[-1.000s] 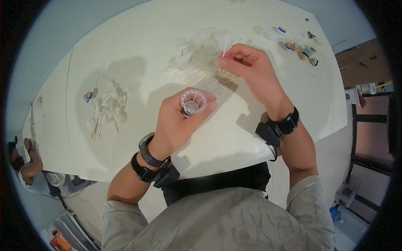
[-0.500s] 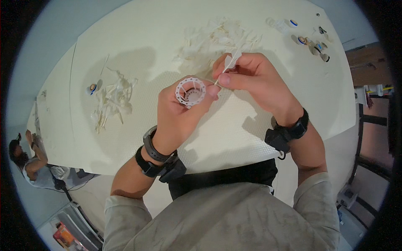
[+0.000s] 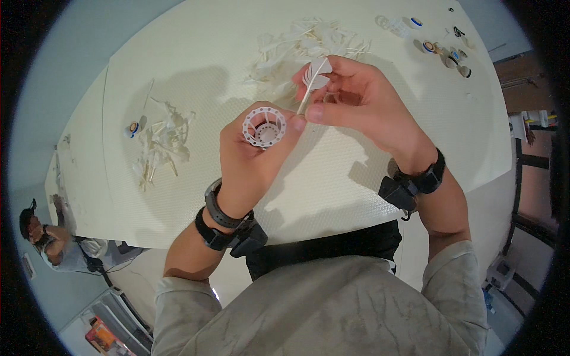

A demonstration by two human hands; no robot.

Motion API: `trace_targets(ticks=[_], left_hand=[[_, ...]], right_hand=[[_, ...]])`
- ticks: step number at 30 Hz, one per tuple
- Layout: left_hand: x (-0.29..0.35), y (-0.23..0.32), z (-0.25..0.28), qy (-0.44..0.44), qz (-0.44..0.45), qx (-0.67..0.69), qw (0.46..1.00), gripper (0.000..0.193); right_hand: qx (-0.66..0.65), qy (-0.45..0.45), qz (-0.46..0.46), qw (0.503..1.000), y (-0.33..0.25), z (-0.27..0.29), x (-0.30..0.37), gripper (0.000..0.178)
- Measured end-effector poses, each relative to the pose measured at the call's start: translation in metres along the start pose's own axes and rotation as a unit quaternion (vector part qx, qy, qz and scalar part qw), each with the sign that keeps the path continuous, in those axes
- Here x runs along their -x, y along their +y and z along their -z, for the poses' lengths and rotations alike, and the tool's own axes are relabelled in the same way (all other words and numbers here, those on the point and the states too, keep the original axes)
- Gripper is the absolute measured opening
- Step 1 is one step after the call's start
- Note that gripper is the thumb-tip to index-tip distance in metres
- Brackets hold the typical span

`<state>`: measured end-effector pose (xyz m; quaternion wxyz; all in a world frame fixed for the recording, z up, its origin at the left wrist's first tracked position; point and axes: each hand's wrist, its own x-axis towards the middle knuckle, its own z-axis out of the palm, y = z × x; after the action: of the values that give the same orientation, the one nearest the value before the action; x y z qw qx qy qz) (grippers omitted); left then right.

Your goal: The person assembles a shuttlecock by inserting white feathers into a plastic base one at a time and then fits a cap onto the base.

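Note:
My left hand [image 3: 252, 163] is closed around a white plastic cup-shaped holder [image 3: 264, 127]. Small holes ring the holder's rim, and its open end faces up. My left thumb tip meets the lower end of a white feather's quill. That feather [image 3: 316, 74] stands tilted between the two hands, its vane at the top. The thumb and curled fingers of my right hand [image 3: 362, 104] are around the feather, partly hiding how they grip it. Just beyond the hands lies a pile of white feathers [image 3: 285, 50]; a smaller feather pile [image 3: 160, 142] is to the left.
All this is on a pale textured table [image 3: 320, 184]. A small round blue-rimmed piece [image 3: 133, 127] lies by the left pile. Several small round pieces [image 3: 451, 56] and a clear container [image 3: 395, 26] are at the far right. Another person [image 3: 53, 237] sits at the left.
The feather now stands more upright, with its vane broad side on. My right fingers have moved up and opened a little around it. The holder has shifted slightly left.

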<state>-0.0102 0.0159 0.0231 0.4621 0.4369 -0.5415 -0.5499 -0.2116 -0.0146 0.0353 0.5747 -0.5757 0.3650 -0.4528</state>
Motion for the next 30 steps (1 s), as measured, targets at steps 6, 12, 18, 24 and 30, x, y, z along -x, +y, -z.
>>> trace_targets(ticks=[6, 12, 18, 24, 30], left_hand=[[-0.001, -0.002, 0.000, 0.011, -0.031, -0.032, 0.999, 0.011], [-0.001, 0.004, 0.001, -0.006, -0.046, -0.111, 0.993, 0.011], [-0.003, 0.002, -0.001, -0.026, -0.059, -0.123, 0.990, 0.014], [-0.001, 0.006, 0.000, -0.087, -0.039, -0.148, 0.984, 0.020], [-0.001, 0.002, -0.001, -0.078, -0.060, -0.126, 0.987, 0.025]], right_hand=[[0.011, 0.020, -0.022, 0.999, 0.001, 0.001, 0.000, 0.017], [0.101, 0.028, -0.005, 0.994, -0.003, 0.009, 0.003, 0.017], [0.056, 0.090, 0.044, 0.993, -0.010, -0.001, 0.006, 0.014], [0.073, 0.100, 0.088, 0.988, -0.007, -0.005, 0.012, 0.012], [0.127, 0.105, 0.163, 0.973, 0.000, -0.007, 0.009, 0.013]])
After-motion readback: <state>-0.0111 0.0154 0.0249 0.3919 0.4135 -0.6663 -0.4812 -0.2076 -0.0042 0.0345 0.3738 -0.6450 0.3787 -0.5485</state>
